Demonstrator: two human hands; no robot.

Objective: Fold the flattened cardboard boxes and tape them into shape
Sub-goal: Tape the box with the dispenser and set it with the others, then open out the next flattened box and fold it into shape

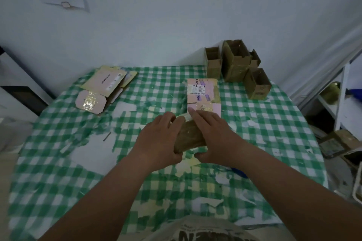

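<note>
1. Working at the near middle of the desk, the person has both hands on a small brown cardboard box, which sits on the green checked cloth between them.
2. Their left hand wraps the box's left side, fingers curled over the top and thumb at the near bottom corner. Their right hand clasps the right side the same way, fingers lying across the top.
3. A pale strip, probably tape, shows at the far edge of the box between the fingertips; I can't tell whether it is already stuck down.
4. My guess is that the step is pressing the flaps shut and smoothing tape over the seam. To do it well, keep the left hand bracing the wall so the box stays square, and run the right fingers along the strip from one end to the other, pushing air out.
5. Squeeze gently: thin card like this will likely buckle if pinched hard.
6. Just beyond the hands lies a flattened pink box, still to fold; another flattened pile lies at the far left.
7. Finished brown boxes stand clustered at the far right corner, so a fair part of the job seems done.
</note>
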